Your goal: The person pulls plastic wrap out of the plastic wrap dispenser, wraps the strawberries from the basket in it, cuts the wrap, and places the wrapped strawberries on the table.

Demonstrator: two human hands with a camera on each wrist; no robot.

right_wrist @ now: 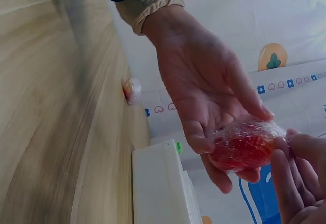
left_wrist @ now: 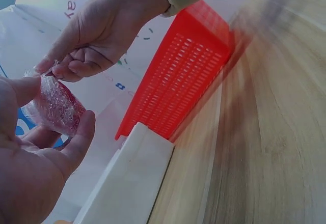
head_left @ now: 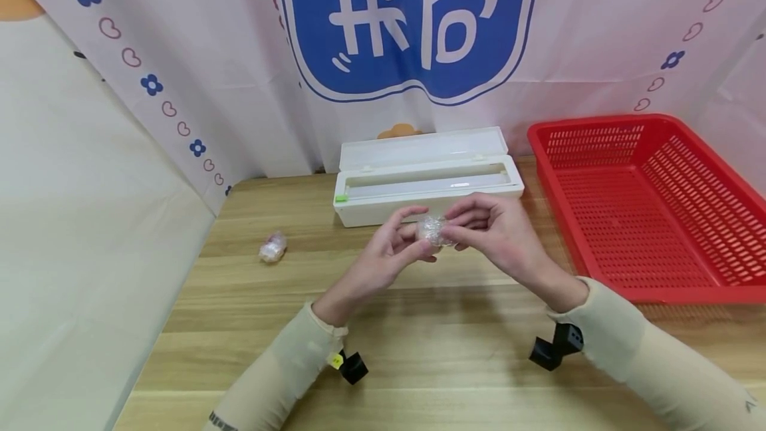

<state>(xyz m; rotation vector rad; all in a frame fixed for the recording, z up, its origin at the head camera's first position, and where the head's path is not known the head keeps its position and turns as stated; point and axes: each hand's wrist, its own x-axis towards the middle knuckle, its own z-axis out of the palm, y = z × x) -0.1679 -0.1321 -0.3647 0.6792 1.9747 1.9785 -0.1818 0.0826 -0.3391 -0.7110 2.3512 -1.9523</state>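
A red, roundish piece, perhaps a fruit, wrapped in clear cling film (right_wrist: 242, 150), is held up above the table. My left hand (head_left: 383, 255) holds it between thumb and fingers. From the other side, my right hand (head_left: 499, 231) pinches a gathered end of the film with thumb and fingertips. In the left wrist view the film on the wrapped piece (left_wrist: 56, 107) looks crinkled and bunched near the right fingertips. Just behind both hands stands a long white cling film box (head_left: 427, 181), its lid raised and a pale roll inside.
Another film-wrapped piece (head_left: 273, 247), reddish and pale, lies on the left of the wooden table (head_left: 239, 324). A red plastic basket (head_left: 649, 294) with perforated walls stands at the right. Behind everything hangs a printed white and blue cloth (head_left: 239, 85).
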